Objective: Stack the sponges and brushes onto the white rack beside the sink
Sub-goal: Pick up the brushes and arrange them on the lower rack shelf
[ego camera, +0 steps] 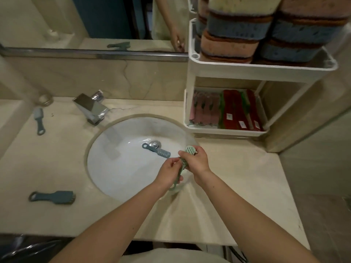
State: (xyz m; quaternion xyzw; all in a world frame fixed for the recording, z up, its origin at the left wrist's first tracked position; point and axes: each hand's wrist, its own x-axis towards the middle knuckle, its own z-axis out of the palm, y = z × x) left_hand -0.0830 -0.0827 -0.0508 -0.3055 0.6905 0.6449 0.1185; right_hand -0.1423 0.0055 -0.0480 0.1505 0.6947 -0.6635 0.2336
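Observation:
Over the right rim of the sink (106,160) both my hands hold one pale green brush (182,166). My right hand (197,161) grips its head end and my left hand (169,173) grips its handle. A blue-grey brush (156,150) lies in the basin beside the drain. Two more blue-grey brushes lie on the counter: one at the near left (52,197), one at the far left (39,120). The white rack (247,70) stands to the right of the sink. Stacked sponges (237,29) fill its top tier, and pink and red-green packs (228,111) fill the lower tier.
A chrome tap (90,108) stands behind the sink on the left. A mirror (95,19) runs along the back wall over a metal rail. The beige counter (237,177) spreads out in front of the rack. A wall edge rises to the right of the rack.

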